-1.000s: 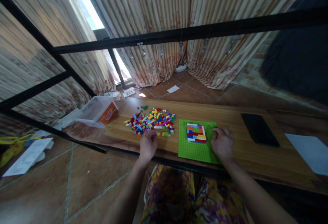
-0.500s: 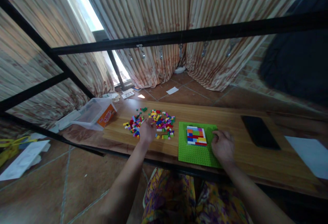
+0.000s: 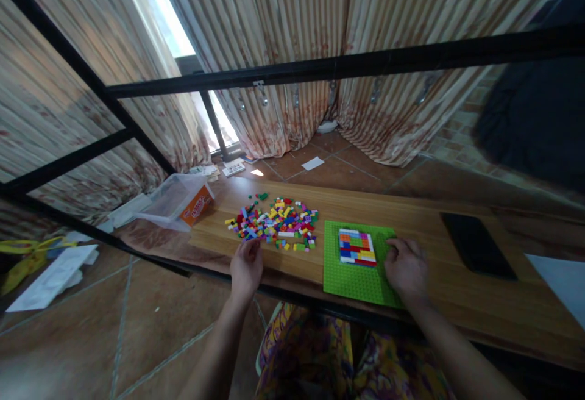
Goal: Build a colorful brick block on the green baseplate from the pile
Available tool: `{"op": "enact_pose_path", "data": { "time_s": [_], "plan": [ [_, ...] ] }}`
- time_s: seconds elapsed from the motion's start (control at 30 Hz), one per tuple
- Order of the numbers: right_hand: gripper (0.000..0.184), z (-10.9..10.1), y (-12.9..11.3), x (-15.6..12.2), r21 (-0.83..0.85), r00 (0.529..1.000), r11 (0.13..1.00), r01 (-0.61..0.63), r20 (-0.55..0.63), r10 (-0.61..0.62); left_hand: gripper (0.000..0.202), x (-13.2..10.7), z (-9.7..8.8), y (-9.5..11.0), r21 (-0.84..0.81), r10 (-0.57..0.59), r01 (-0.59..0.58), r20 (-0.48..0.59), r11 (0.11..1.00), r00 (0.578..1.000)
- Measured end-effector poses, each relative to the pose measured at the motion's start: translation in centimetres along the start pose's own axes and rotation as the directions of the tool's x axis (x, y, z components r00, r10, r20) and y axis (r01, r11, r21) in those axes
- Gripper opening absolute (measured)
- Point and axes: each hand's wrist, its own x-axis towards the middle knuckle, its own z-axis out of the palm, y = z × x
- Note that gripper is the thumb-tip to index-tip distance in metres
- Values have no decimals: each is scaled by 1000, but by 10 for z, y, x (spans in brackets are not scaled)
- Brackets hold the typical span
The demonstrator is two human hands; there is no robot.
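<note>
A heap of small colourful toy bricks (image 3: 274,223) lies on the wooden table. At its near left edge is my left hand (image 3: 247,266), fingers curled together; whatever they may hold is too small to make out. To the right of the heap lies a green studded baseplate (image 3: 350,284). On it stands a low, roughly square build of bricks (image 3: 356,249) in white, orange, blue, red and yellow, with a green gap in its upper middle. My right hand (image 3: 408,269) rests over the plate's right edge, closed, its fingertips beside the build; their contents are hidden.
A clear plastic bin (image 3: 176,202) with an orange label stands at the table's left end. Right of the plate lies a black phone (image 3: 478,246), with a white sheet (image 3: 557,281) beyond it. A black metal rail (image 3: 292,75) crosses in front of the curtains.
My left hand has drawn back from the middle of the brick heap to its near edge. My right hand stays by the baseplate's right edge. The view has shifted slightly.
</note>
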Motion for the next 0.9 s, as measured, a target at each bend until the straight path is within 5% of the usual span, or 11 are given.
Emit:
{"op": "enact_pose_path", "data": {
  "time_s": [0.23, 0.5, 0.67, 0.9],
  "plan": [
    [24, 4, 5, -1, -22, 1000, 1000, 19, -2, -19, 32, 8, -23, -20, 176, -149, 158, -64, 972, 987],
    [23, 1, 5, 0, -28, 1000, 999, 23, 16, -23, 43, 20, -14, -18, 303, -181, 164, 29, 939, 983],
    [24, 0, 4, 0, -32, 999, 999, 41, 17, -41, 47, 21, 2, -3, 178, -220, 206, 65, 962, 973],
    [24, 1, 6, 0, -31, 999, 998, 51, 8, -51, 39, 1, 38, 14, -243, -183, 215, 149, 946, 972]
  ]
}}
